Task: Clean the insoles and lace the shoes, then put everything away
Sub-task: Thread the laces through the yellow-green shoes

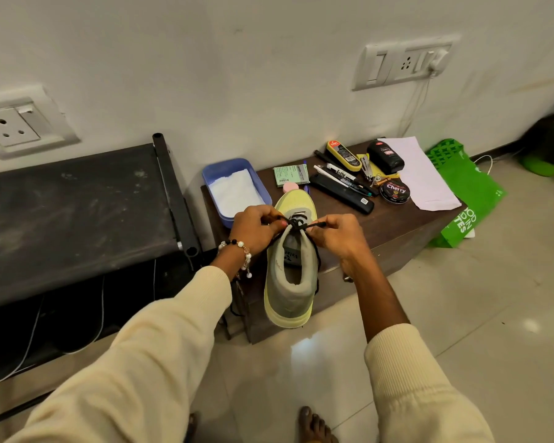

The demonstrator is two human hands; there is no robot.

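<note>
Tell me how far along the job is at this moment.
Mid-job. Done: the black lace already reaches the top of the yellow-grey shoe. In hand: left hand and right hand pinch the lace, apparently knotting it. Left: no second shoe or insole visible; the polish tin and brushes remain on the cabinet.

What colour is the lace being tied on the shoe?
Black lace, seen in the head view, on the yellow-green shoe.

One shoe (pixel 290 270) stands between two hands, left (pixel 255 230) and right (pixel 339 235), with one black lace (pixel 301 223) pinched at their fingertips. Beyond the fingers sit one blue tray (pixel 229 174), one polish tin (pixel 395 190), one black bottle (pixel 386 156), one remote (pixel 343 195) and one sheet of paper (pixel 424 177). Right of the fingers: one green bag (pixel 464 190). Two wall sockets (pixel 12 124) (pixel 403 63) show.
</note>
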